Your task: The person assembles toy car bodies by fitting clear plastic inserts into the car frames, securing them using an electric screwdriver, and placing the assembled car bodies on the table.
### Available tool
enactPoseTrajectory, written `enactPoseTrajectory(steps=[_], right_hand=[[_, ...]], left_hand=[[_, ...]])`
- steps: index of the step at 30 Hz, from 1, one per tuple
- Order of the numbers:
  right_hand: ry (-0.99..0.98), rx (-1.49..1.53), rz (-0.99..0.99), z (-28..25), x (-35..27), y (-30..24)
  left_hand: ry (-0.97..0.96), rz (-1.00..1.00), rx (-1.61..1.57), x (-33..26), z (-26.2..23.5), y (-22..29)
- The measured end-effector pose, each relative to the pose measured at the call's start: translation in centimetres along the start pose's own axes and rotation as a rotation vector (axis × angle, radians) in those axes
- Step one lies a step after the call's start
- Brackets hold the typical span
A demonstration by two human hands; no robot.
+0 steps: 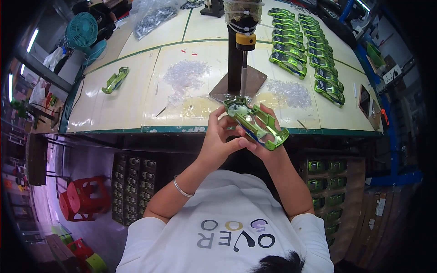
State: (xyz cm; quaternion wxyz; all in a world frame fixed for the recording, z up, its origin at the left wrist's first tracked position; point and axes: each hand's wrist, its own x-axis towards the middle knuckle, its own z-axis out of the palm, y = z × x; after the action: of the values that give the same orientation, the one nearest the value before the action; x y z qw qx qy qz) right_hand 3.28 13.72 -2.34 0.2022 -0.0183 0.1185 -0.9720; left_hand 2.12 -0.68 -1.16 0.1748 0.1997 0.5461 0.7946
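Observation:
A green toy car body shell (251,128), turned so its hollow inside faces up, is held between both hands over the table's front edge. My left hand (221,140) grips its left side, thumb along the near edge. My right hand (271,152) wraps it from below and the right, fingertips showing at the far side. The shell's far end lies right under the metal shaft (244,77) of an upright driver; whether they touch I cannot tell. Behind it stands the driver's black column on a brown base plate (257,81).
Heaps of small clear plastic pieces (186,75) (290,93) lie on both sides of the base plate. Rows of green car shells (287,63) fill the right side. One lone shell (115,80) rests at left. Below stand trays of shells (327,184) and red stools (84,199).

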Motion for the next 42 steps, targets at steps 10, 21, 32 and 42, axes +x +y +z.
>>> enactPoseTrajectory(steps=[10,21,32,42], right_hand=[[0.252,-1.603,-0.278,1.2,-4.1,6.7],[0.187,-1.927,-0.357,3.6,-5.5,7.3],[0.161,-1.969,-0.573,3.2,-5.8,8.2],[0.075,-2.069,-0.69,3.9,-5.8,7.4]], left_hand=[[-0.028,-0.265,-0.433,-4.8,-2.4,-2.1],[-0.132,-0.167,-0.393,-5.5,-2.4,0.3],[-0.098,-0.156,-0.41,-5.7,-1.6,1.5],[-0.219,-0.074,-0.332,-5.2,-3.1,1.9]])
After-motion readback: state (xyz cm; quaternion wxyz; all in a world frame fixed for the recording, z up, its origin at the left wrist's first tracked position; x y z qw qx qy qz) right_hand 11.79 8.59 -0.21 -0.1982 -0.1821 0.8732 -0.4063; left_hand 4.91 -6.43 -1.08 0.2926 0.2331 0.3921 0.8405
